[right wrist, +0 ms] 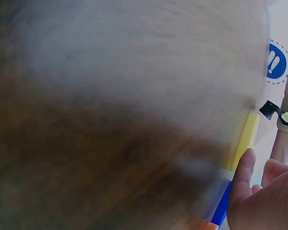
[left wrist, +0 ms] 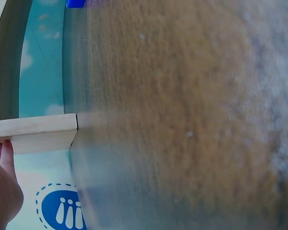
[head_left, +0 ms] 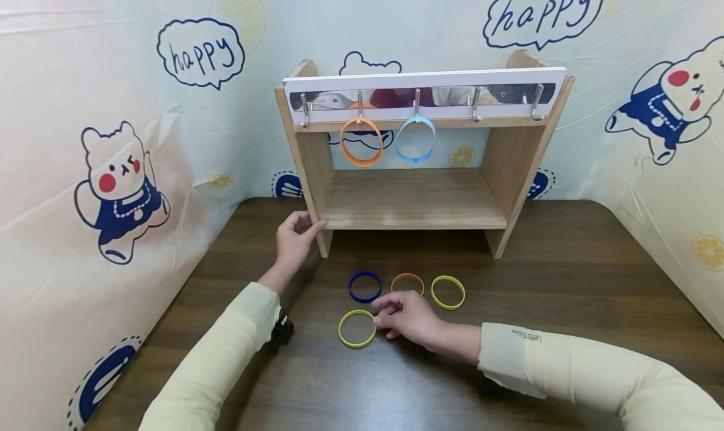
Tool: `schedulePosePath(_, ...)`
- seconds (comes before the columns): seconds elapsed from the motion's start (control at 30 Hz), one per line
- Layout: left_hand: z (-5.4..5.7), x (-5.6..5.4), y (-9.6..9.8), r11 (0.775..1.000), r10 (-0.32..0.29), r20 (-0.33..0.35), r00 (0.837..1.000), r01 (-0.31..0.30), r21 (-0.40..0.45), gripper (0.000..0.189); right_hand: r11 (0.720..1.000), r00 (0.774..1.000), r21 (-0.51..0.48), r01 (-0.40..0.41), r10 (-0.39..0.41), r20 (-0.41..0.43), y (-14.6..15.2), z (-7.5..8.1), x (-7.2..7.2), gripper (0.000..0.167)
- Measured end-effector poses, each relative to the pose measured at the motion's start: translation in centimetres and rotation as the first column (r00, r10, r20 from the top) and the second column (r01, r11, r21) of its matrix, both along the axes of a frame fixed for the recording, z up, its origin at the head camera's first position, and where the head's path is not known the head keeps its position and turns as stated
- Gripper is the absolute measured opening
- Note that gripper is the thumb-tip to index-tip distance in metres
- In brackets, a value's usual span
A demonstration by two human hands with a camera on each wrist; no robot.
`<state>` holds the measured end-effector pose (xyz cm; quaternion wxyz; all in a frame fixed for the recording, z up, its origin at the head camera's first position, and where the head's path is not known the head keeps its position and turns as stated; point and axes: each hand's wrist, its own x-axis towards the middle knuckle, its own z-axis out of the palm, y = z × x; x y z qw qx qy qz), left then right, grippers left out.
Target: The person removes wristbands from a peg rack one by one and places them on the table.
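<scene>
So the left hand [head_left: 294, 239] has hold of the wooden rack [head_left: 415, 198] by its left side panel, thumb at the front edge and fingers on the outer face. The rack stands toward the far edge of the brown table [head_left: 554, 293]. The right hand [head_left: 413, 318] is open, fingers loosely bent, right at the right rim of the front yellow ring [head_left: 357, 346]; can't tell if it's actually touching. That ring lies closest to the table's near edge. Behind it, nearer the far edge, sit a dark blue ring [head_left: 364, 301], an orange ring [head_left: 407, 275] partly hidden by the hand, and a second yellow ring [head_left: 449, 308]. Up on the rack's metal hooks [head_left: 476, 104], another orange ring [head_left: 362, 163] and a light blue ring [head_left: 415, 159] are hanging.
</scene>
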<state>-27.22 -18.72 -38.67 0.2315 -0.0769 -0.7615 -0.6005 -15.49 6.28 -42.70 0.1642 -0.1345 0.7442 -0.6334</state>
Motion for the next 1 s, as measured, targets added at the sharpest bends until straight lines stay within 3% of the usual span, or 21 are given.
schedulePosePath(0.23, -0.1, 0.0, 0.0, 1.0, -0.003, 0.008, 1.0, 0.003, 0.002, 0.026, 1.0, 0.999, 0.003, -0.01, 0.01, -0.052, 0.5, 0.8, -0.4, 0.031)
schedulePosePath(0.63, 0.0, 0.0, 0.0, 1.0, 0.003, 0.005, 1.0, -0.003, -0.002, 0.026, 0.999, 0.986, -0.002, 0.042, -0.042, -0.161, 1.4, 3.2, -1.4, 0.027)
schedulePosePath(0.9, -0.1, 0.0, 0.0, 1.0, 0.015, 0.004, 1.0, -0.015, -0.016, 0.026, 0.993, 0.937, -0.001, 0.12, -0.114, -0.329, 2.1, 5.6, -2.7, 0.025)
schedulePosePath(1.0, -0.1, 0.0, 0.0, 1.0, 0.014, 0.004, 1.0, -0.014, -0.01, 0.026, 0.989, 0.926, -0.045, 0.142, -0.149, -0.348, 2.4, 6.6, -3.2, 0.026)
